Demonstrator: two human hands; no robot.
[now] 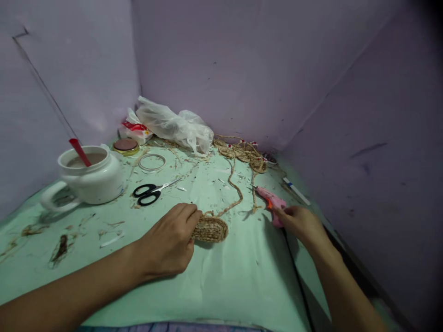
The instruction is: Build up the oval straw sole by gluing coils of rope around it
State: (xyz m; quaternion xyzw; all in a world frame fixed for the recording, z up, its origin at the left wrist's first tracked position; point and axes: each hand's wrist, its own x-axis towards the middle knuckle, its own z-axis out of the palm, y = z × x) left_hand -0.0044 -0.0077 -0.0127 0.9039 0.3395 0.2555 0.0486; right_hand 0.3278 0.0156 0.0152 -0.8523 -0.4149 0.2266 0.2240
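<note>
Hands two, left hand (pixel 171 242) pinching one jute oval (pixel 212 229), right hand (pixel 300 223) grasping one glue gun (pixel 272 201), one scissors (pixel 150 192)

Two arms in view, both bare from hand to frame edge.

- left hand (pixel 169 242): back and knuckles showing, skin uncovered, wrist bare.
- left forearm (pixel 69 290): long, slender, uncovered along its whole visible length. The lens stretches it wide toward the lower corner.
- right hand (pixel 299 223): smaller in frame, back showing, likewise bare.
- right forearm (pixel 341 286): bare, partly in shadow near the bottom.
- Nails too small to tell.
- Bottom edge: thin strip of blue-violet cloth (pixel 166 327) with darker lines. Cannot tell whether it is a garment.
</note>
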